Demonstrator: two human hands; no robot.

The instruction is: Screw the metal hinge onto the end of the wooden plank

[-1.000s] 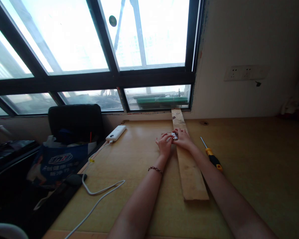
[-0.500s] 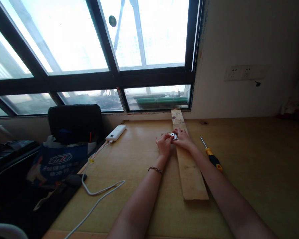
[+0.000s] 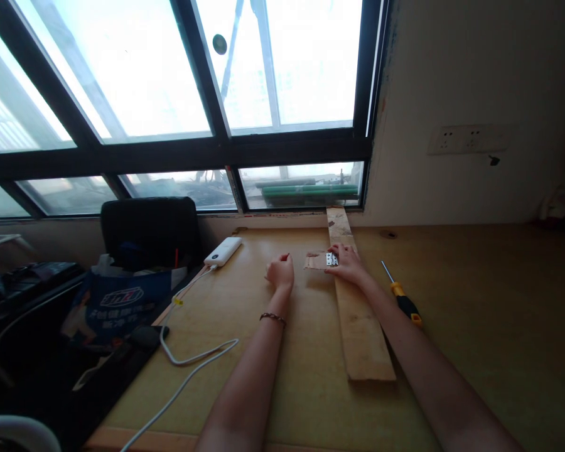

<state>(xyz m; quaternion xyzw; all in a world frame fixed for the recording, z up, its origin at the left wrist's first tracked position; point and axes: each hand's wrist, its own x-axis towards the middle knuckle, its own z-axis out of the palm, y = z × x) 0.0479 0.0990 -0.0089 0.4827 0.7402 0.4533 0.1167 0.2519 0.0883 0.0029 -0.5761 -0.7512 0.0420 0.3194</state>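
A small silver metal hinge [image 3: 331,258] with screw holes rests on the long wooden board [image 3: 365,333]. My right hand [image 3: 348,263] grips the hinge from the right, fingers closed about its edge. From under the hinge a flat brown piece [image 3: 314,260] with a rough edge sticks out to the left. My left hand [image 3: 280,273] is raised off to the left, apart from the board, its fingers curled and pinched together. Whether something small sits in those fingers is hidden.
A screwdriver [image 3: 402,298] with a yellow and black handle lies right of the board. On the left of the table [image 3: 292,389] are a white power bank [image 3: 223,251] and its cable [image 3: 188,364]. A black chair [image 3: 148,229] and a blue bag [image 3: 117,307] stand beyond the left edge.
My left hand has drawn away from the hinge, toward the left, uncovering the flat brown piece. My right hand has stayed on the hinge. The view has shifted slightly.
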